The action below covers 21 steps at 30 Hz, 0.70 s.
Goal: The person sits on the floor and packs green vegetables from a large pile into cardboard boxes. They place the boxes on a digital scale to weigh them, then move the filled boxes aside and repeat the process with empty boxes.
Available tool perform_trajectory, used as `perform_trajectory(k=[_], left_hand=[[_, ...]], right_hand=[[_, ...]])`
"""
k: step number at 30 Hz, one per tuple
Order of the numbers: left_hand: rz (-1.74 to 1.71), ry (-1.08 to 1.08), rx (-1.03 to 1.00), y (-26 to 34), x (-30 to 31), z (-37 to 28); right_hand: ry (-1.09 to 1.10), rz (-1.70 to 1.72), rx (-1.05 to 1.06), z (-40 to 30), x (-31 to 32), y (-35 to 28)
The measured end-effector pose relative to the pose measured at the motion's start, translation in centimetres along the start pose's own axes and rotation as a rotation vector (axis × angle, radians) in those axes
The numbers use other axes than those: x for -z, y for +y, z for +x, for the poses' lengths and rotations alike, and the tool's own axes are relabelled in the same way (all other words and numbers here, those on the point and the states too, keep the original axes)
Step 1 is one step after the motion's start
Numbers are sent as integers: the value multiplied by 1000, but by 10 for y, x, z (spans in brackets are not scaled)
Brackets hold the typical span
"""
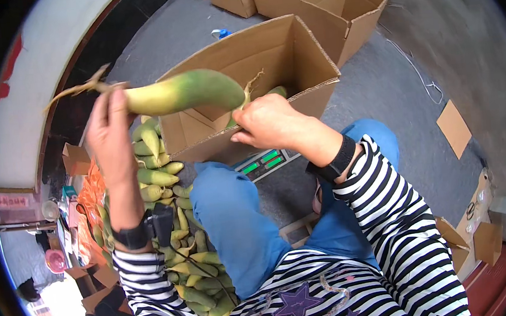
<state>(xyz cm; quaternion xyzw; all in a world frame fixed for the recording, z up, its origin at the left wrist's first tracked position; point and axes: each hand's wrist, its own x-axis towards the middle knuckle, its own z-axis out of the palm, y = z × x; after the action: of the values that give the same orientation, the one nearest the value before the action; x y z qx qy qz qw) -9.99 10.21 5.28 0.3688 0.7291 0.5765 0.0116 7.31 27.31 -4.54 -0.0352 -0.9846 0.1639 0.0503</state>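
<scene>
My left hand [110, 121] grips a large green radish [186, 91] by its pale root end, with stringy roots trailing off to the left. The radish lies level above an open cardboard box [244, 52], slightly blurred. At the near rim of that box, my right hand [272, 118] is closed around a second radish [247, 99], whose thin root points up; most of it is hidden by the hand and the first radish. Another green radish [279, 91] shows partly inside the box. A scale [262, 164] with lit green displays is just below the box's near side.
A heap of green radishes [195, 269] covers the floor left of my knees. More open cardboard boxes [348, 3] stand beyond. An orange plastic sheet [92, 203] lies at left. A flat cardboard piece [453, 129] and a white cord [414, 69] are at right.
</scene>
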Motion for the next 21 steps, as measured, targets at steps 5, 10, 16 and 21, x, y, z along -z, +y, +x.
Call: perform_trajectory(k=[5,10,16,21], left_hand=[[473,-235,-295,-16,-60,0],[93,-428,25,8,-65,-10],[211,-298,140,2,-10,-72],[565,-461,-17,-19,-7,-154]], right_hand=[[39,51,26,-1,-10,6],[-56,46,0,-1,0,5],[71,0,54,0,-7,11],[265,87,115,3,-5,11]])
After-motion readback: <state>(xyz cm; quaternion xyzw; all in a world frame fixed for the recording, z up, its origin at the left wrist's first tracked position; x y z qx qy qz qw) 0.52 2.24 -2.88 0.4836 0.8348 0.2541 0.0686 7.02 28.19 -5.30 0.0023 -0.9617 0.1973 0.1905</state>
